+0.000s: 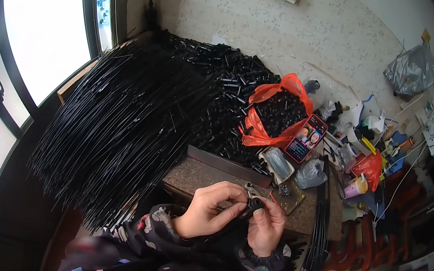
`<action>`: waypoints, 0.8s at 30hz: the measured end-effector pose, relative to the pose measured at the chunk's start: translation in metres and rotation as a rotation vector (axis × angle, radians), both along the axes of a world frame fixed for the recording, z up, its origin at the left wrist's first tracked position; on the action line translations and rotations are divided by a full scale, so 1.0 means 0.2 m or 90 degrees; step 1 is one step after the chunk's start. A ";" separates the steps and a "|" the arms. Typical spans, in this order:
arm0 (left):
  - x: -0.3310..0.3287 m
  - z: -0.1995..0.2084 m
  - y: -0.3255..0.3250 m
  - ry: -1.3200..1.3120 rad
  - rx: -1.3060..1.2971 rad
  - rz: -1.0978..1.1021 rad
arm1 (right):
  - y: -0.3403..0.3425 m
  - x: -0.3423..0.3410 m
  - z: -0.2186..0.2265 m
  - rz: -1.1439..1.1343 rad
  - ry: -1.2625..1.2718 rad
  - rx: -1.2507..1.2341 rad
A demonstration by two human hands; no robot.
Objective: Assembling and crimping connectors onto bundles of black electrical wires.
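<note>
At the table's front edge my two hands meet around a small black round part with a hole in its end (256, 202). My right hand (266, 228) pinches it between thumb and fingers. From the other side my left hand (214, 208) has its thumb and curled fingers closed on the part's left side, hiding much of it. Just beyond the fingertips is a small metallic thing (248, 186), too small to name. Beyond my hands, a flat metal strip (228, 167) stands along the front of a heap of short black tubular parts (232, 85).
A large bundle of long thin black rods (119, 122) spreads over the left side. An open red plastic bag (254, 127) holds black parts. Right of it are a phone (306, 138), a clear container (278, 164), a cup (355, 187) and more black rods (320, 227) overhanging the edge.
</note>
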State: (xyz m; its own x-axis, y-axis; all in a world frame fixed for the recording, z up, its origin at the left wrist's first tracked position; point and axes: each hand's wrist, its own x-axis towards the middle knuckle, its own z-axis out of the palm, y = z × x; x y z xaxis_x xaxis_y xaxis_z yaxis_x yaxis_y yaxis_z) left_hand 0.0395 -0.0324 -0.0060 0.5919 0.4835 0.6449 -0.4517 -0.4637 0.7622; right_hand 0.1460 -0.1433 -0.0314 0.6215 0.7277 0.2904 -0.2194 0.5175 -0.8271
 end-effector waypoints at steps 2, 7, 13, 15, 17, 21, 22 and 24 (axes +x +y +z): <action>-0.01 0.00 0.01 0.010 0.010 0.012 | 0.01 -0.03 0.01 -0.008 0.006 0.003; -0.04 -0.02 0.01 0.040 -0.161 -0.183 | 0.01 -0.04 0.05 -0.017 -0.086 0.023; -0.06 -0.03 -0.05 0.061 -0.057 0.024 | -0.01 0.00 0.08 0.102 -0.045 -0.061; -0.06 0.00 -0.08 0.046 0.076 0.089 | -0.01 0.02 0.05 0.138 -0.002 -0.035; -0.04 0.00 -0.07 0.030 0.108 0.095 | 0.00 0.02 0.04 0.107 -0.016 -0.055; -0.05 0.01 -0.04 0.051 0.055 -0.080 | 0.02 -0.02 0.05 0.084 -0.068 -0.095; -0.03 -0.05 -0.03 -0.004 0.075 -0.146 | 0.01 -0.01 0.05 0.154 -0.016 -0.147; -0.10 -0.07 -0.10 0.087 -0.132 -0.338 | -0.01 -0.01 0.11 0.198 -0.028 -0.140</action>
